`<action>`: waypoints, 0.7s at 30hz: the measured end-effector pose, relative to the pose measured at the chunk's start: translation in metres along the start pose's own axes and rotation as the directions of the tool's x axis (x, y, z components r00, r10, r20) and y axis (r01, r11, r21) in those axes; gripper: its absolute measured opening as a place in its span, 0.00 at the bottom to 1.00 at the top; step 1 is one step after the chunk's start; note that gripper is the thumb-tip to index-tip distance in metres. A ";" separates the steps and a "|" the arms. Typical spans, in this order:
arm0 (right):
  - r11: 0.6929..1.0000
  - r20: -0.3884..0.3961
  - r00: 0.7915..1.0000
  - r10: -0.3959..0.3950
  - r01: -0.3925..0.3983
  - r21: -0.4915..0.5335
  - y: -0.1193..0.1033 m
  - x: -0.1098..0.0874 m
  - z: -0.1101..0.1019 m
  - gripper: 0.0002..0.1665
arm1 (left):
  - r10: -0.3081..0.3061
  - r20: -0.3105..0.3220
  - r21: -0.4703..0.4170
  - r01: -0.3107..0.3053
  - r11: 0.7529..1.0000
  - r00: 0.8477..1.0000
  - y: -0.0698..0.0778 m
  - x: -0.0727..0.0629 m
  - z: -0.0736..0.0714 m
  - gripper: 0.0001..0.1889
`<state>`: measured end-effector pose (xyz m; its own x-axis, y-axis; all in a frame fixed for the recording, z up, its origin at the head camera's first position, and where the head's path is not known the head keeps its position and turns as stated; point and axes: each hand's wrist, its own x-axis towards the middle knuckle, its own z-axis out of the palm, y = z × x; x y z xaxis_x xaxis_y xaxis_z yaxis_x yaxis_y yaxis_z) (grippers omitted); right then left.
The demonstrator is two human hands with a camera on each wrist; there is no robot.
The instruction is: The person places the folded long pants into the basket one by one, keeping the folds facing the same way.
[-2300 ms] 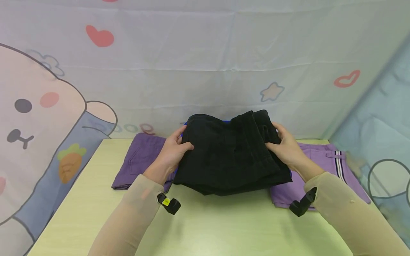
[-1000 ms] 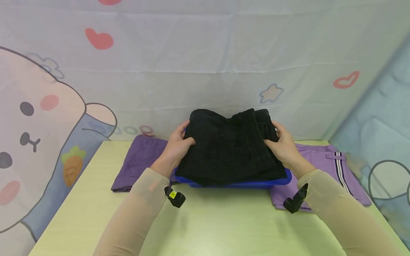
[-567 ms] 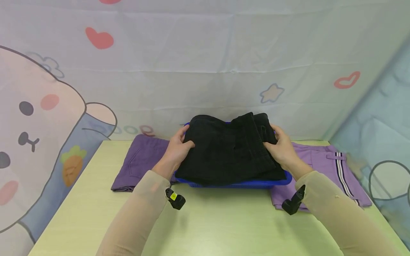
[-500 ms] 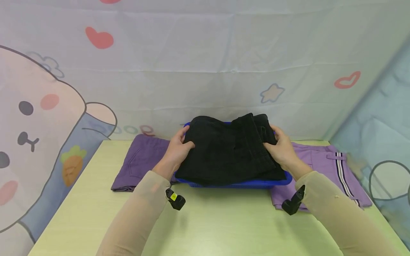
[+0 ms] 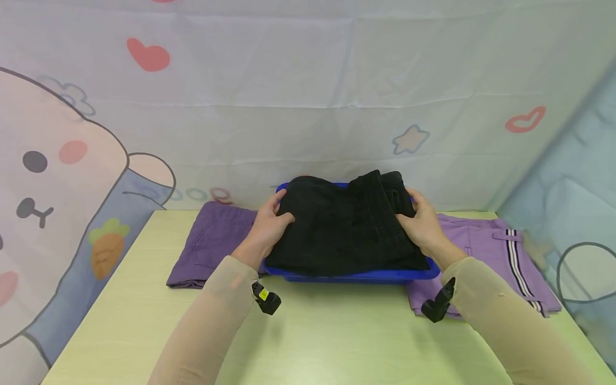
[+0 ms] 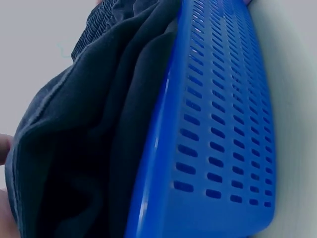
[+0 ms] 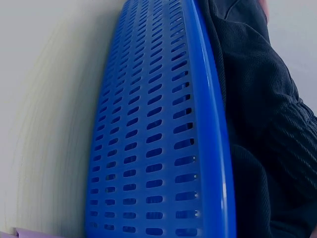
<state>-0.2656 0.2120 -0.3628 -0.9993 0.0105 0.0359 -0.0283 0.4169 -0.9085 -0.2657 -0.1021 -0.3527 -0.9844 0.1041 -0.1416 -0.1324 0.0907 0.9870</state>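
Note:
Folded black pants [image 5: 337, 230] with a ribbed elastic waistband lie over a blue plastic basket [image 5: 356, 277], covering most of its opening. My left hand [image 5: 267, 224] grips their left edge, thumb on top and fingers underneath. At the right edge, beside the waistband, my right hand [image 5: 423, 222] holds them the same way. The left wrist view shows the pants [image 6: 99, 109] bunched inside the slotted basket wall [image 6: 223, 148]. From the right wrist, the dark cloth [image 7: 262, 89] sits just behind the basket rim [image 7: 210, 109].
Dark purple folded pants [image 5: 216, 243] lie left of the basket on the pale table [image 5: 327, 337]. Light purple pants [image 5: 481, 251] with a striped side band lie to the right, partly behind the right arm. A printed curtain [image 5: 308, 96] hangs close behind.
Over the earlier frames, both hands lower the black pants back into the basket, and its front rim comes into view. In the last half second, pants and hands barely shift.

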 end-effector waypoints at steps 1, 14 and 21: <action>1.000 -0.004 1.000 0.002 -0.002 -0.002 0.000 0.000 0.000 0.44 | 0.005 -0.004 0.001 -0.005 1.000 1.000 0.000 0.001 0.001 0.41; 0.999 -0.036 0.999 -0.014 0.015 0.033 0.006 0.006 0.005 0.43 | 0.018 -0.009 0.005 -0.018 1.000 1.000 -0.006 0.006 0.006 0.41; 1.000 -0.054 0.998 -0.025 0.025 0.010 0.012 0.007 0.008 0.44 | 0.012 0.004 0.028 -0.012 1.000 1.000 -0.015 0.008 0.007 0.41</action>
<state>-0.2733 0.2094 -0.3768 -0.9955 0.0495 0.0810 -0.0539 0.4081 -0.9113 -0.2705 -0.0962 -0.3690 -0.9855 0.1088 -0.1304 -0.1176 0.1169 0.9862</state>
